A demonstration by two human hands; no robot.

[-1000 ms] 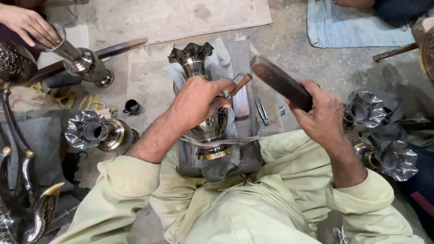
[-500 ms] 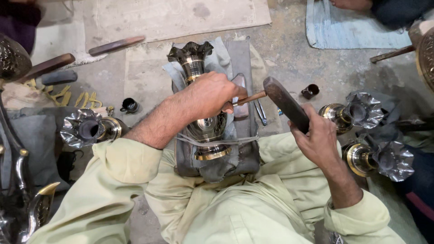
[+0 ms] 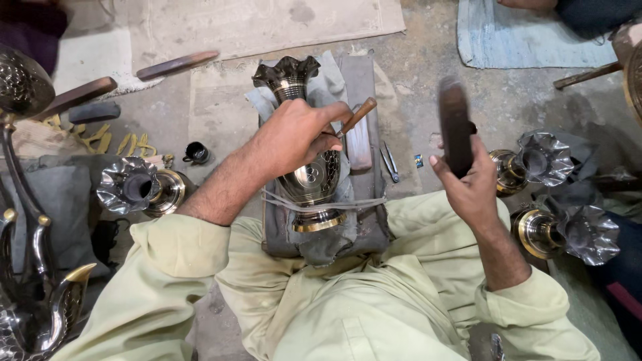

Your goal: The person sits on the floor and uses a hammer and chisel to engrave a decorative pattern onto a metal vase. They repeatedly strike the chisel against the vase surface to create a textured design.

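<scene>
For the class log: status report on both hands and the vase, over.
Left hand holds wooden-handled tool on strapped metal vase. Right hand holds dark mallet raised. Nothing between them.

clothing: pale green loose shirt and trousers | sleeves: long, cuffs pushed up the forearms | left hand (image 3: 294,137): bare | right hand (image 3: 471,184): bare, no rings

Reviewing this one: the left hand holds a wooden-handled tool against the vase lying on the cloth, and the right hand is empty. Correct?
Not quite. In the head view the right hand grips a dark wooden mallet, raised. The left hand does hold the wooden-handled tool against the vase.
</scene>
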